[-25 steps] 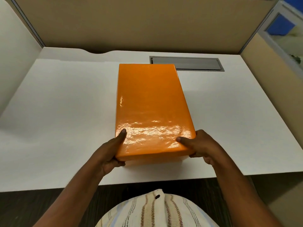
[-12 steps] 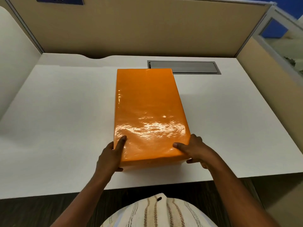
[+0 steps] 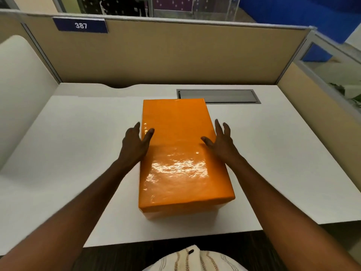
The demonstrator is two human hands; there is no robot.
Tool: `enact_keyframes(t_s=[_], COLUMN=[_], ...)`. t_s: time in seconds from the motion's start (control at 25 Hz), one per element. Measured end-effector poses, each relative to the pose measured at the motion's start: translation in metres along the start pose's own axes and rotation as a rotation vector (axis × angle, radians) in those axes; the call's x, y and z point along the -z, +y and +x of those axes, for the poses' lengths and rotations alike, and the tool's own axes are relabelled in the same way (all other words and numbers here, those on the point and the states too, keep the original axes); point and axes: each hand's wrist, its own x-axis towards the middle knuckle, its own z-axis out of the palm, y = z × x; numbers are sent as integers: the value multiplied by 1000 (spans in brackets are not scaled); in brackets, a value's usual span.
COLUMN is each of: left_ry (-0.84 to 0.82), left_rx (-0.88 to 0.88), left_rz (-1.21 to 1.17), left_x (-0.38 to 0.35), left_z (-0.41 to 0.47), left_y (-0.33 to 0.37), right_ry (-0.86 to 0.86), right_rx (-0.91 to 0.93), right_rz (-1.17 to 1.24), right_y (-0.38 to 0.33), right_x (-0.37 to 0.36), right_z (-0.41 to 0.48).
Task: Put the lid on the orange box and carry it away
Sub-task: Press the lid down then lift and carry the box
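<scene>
The glossy orange box (image 3: 181,212) stands lengthwise on the white desk (image 3: 78,153), its near end close to the front edge. The orange lid (image 3: 175,122) sits on it and covers the whole top. My left hand (image 3: 132,147) lies against the lid's left long edge about halfway along, fingers stretched forward, thumb resting on the top. My right hand (image 3: 221,142) is at the right long edge opposite, fingers spread and pointing forward, thumb on the lid's surface. Neither hand is wrapped around the box.
A grey cable hatch (image 3: 217,96) is set into the desk just behind the box's far right corner. Tan partition walls (image 3: 166,55) close off the back and both sides; a blue label reads 387 (image 3: 81,26). The desk's front edge (image 3: 175,239) runs above my lap.
Both hands have left the lid's near corners and slid forward along its long edges to about the middle. The fingers are now stretched out. The box has stayed on the desk.
</scene>
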Motion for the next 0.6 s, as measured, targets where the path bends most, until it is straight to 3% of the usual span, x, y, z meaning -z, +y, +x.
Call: enact_keyframes(t_s=[0.2,0.32,0.6], left_ry=[-115,-86,2], left_rx=[46,47,114], left_rz=[-22,-55,-381], left_x=[-12,-21,-34], left_z=[55,53,56], left_y=[3,-5,-23], right_ry=[-27,-19,70], right_rx=[83,124,93], right_rz=[-25,10,62], right_y=[-9,-7,2], right_x=[-8,-18,-29], right_z=[45,52,61])
